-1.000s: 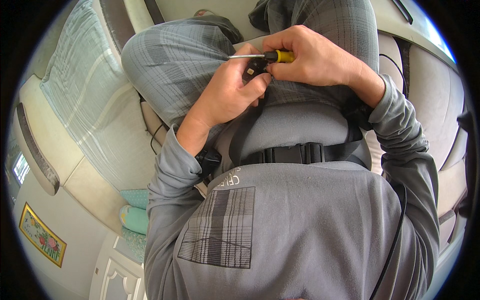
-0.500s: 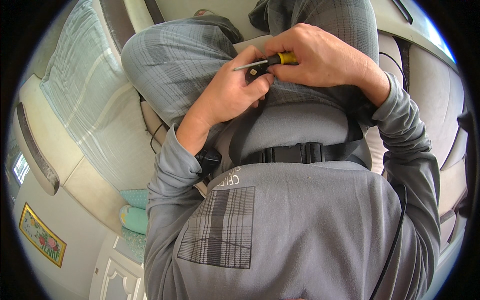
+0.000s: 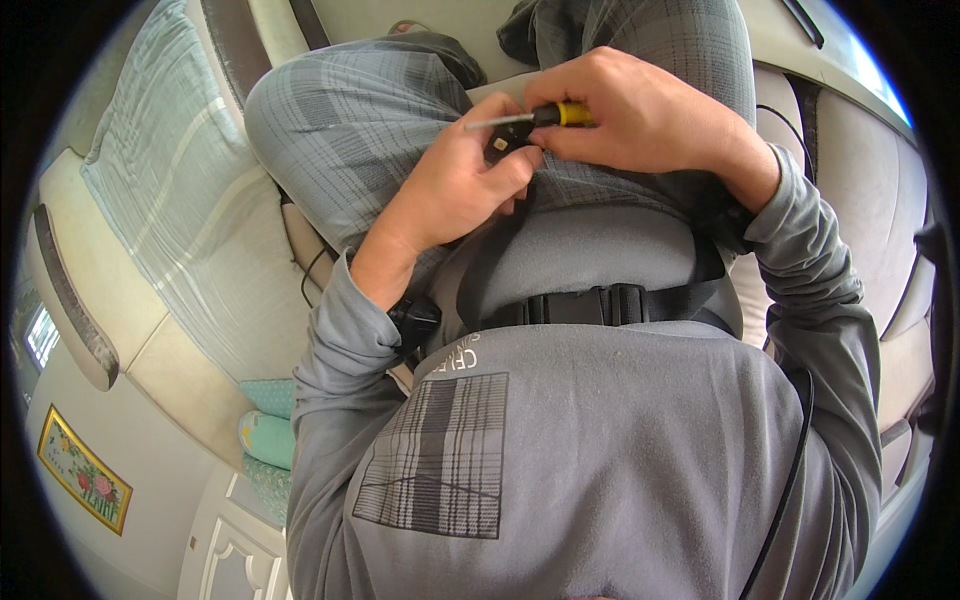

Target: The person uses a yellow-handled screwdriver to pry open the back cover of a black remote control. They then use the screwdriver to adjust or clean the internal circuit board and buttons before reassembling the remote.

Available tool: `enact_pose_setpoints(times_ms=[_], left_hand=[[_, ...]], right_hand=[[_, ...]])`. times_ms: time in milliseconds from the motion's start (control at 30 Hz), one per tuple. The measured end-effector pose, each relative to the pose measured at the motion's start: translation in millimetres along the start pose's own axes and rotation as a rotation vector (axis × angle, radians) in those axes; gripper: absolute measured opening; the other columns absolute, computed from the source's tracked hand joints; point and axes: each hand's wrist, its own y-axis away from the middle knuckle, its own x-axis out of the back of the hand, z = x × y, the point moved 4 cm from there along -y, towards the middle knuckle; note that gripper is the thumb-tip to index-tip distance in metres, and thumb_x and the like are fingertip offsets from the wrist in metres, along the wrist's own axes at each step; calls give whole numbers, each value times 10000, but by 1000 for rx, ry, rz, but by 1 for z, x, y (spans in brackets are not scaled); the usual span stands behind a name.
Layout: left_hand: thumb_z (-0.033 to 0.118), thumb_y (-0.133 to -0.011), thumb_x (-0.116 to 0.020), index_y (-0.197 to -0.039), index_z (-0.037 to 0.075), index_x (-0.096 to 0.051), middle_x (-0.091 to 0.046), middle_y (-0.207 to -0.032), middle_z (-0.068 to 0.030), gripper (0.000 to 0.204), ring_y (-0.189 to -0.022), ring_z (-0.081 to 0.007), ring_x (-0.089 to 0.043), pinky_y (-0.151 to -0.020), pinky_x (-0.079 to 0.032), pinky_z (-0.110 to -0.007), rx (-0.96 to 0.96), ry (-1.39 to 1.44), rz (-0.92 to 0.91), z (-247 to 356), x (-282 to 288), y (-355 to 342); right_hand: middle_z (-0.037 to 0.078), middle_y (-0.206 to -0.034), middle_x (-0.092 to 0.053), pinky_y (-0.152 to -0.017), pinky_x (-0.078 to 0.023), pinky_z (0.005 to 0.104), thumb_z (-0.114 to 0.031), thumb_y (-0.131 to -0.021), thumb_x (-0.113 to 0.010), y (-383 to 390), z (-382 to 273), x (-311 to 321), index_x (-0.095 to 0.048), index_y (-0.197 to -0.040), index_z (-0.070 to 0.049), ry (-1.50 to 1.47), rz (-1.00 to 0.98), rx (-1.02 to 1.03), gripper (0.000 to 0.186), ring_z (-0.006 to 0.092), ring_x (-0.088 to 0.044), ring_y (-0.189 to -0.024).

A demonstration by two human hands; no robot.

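Above my lap, both hands meet around a small black part (image 3: 500,144) that carries a pale square spot. Between thumb and fingers, my left hand (image 3: 460,175) grips this part; its lower side is hidden, and its kind cannot be made out. A screwdriver (image 3: 574,114) with a yellow and black handle is held in my right hand (image 3: 640,115). Its metal shaft points left, across the top of the black part and past my left fingers. The right fingertips are close against the part's right end; whether they also pinch it is unclear.
My crossed legs in plaid trousers (image 3: 340,110) lie beneath the hands. A black strap with a buckle (image 3: 590,306) crosses my waist. On the left, a pale blue cover (image 3: 165,180) lies over the sofa (image 3: 120,390). A thin dark cable (image 3: 790,490) hangs along my right side.
The black part has tilted and shifted slightly left in my left hand. The screwdriver's shaft has swung a little flatter. Both hands keep their hold.
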Motion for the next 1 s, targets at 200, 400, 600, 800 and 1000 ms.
enact_pose_setpoints(times_ms=[200,400,600,800,1000], left_hand=[[219,-1051,-580,-1231,51,-494,-629,-802,-63,261,-650,-122,-593,-608,-505,-264,-79,28,88,-2,9,2],[211,-1053,-579,-1217,47,-486,-636,-803,-69,250,-679,-124,-607,-647,-521,-275,-198,88,308,2,17,4],[172,-1054,-597,-1197,36,-519,-636,-800,-47,212,-678,-94,-603,-638,-512,-251,-248,-136,306,6,12,7],[177,-1054,-620,-1179,33,-533,-641,-795,-26,209,-672,-75,-607,-627,-512,-238,-234,-206,325,5,12,9],[191,-1053,-627,-1188,40,-536,-642,-794,-20,223,-676,-70,-608,-630,-515,-235,-284,-263,333,5,12,7]], right_hand=[[179,-987,-690,-730,-516,416,-123,-963,-644,21,0,26,-652,-1181,7,-7,-19,-138,254,268,-679,-812],[172,-964,-744,-729,-591,354,-102,-971,-711,39,-23,27,-719,-1256,-18,145,114,-20,297,272,-722,-773],[169,-948,-746,-699,-596,368,-97,-961,-720,39,-30,21,-737,-1237,-22,203,183,3,286,291,-726,-752],[176,-942,-741,-720,-598,377,-81,-952,-719,37,-30,19,-734,-1229,-17,201,200,41,285,303,-728,-765],[180,-945,-744,-738,-598,382,-75,-951,-714,37,-30,17,-730,-1227,-16,180,198,20,282,313,-731,-783]])
